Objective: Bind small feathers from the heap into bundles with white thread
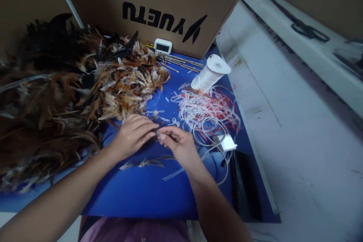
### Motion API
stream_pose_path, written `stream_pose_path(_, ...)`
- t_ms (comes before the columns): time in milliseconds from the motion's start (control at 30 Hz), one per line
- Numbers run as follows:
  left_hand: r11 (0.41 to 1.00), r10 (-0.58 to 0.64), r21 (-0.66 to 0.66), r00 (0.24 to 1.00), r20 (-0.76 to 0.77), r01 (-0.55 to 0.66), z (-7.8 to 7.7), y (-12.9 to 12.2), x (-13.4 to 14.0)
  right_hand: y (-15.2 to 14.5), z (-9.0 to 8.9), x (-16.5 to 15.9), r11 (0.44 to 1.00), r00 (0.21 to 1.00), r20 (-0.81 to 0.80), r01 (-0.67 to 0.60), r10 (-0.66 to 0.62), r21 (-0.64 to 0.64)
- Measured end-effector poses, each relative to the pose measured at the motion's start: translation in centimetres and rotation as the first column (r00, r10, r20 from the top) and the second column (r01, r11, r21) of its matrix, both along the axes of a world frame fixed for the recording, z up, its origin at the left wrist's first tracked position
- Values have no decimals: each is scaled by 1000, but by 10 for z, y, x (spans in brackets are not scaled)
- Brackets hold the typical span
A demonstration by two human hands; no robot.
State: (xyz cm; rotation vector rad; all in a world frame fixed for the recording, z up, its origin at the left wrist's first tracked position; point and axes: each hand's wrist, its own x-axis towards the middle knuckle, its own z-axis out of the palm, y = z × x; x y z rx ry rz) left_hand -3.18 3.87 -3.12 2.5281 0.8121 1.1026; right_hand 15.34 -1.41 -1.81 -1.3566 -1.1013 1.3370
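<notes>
1. Left forearm (76, 181) reaches in from lower left.
2. Left hand (135, 133): palm down, fingers together, thumb beneath.
3. Right forearm (214, 200) slants up from lower right.
4. Right hand (183, 147) pinches, fingertips near the left's.

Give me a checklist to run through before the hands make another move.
1. Right hand gripping the thin piece: ok, pinched between thumb and fingers.
2. Left hand gripping it too: cannot tell; its fingertips are at the piece, but the contact is hidden.
3. Clear strip free of the right arm: not ok, it runs up to the wrist and seems to pass beneath.
4. White and red strands untangled: not ok, heaped together.
5. Display on the small white device readable: cannot tell, too small.
</notes>
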Motion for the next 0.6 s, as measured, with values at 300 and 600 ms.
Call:
stream_pose_path(300,1000,-25,1,999,-48,25,-1,-6,-1,-5,-3,-5,992,994,104,-33,20,125)
stream_pose_path(600,996,65,-65,998,-10,-65,2,-9,0,-6,-2,-3,967,960,268,13,-84,255)
